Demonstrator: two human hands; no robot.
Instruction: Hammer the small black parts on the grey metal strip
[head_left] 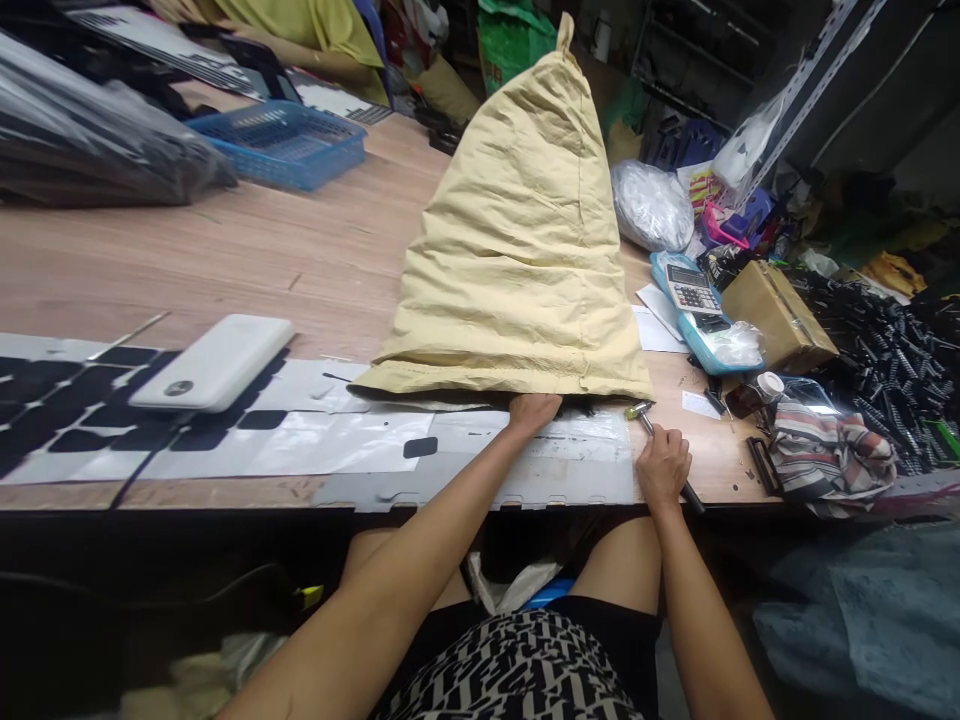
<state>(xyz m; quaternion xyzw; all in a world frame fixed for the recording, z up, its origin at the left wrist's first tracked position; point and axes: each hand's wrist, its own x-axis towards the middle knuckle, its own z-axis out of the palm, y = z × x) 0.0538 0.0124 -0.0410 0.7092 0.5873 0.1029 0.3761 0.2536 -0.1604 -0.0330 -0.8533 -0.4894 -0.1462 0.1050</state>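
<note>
A tall beige cloth sack (521, 240) stands on the wooden table (300, 255), its open hem facing me. My left hand (534, 410) reaches under that hem, fingers hidden inside the sack, so what it touches cannot be seen. My right hand (663, 466) rests at the table's front edge, closed around a thin tool (645, 415) with a yellow-green tip and a dark handle. Both hands lie over a long grey-white sheet (352, 440) carrying black rectangular stickers.
A white power bank (214, 362) lies on the sheet at left. A blue basket (281, 143) and black plastic bags sit far left. A calculator (691, 288), cardboard box (780, 315), striped cloth (829, 450) and black parts crowd the right. Another person in yellow sits at the far side.
</note>
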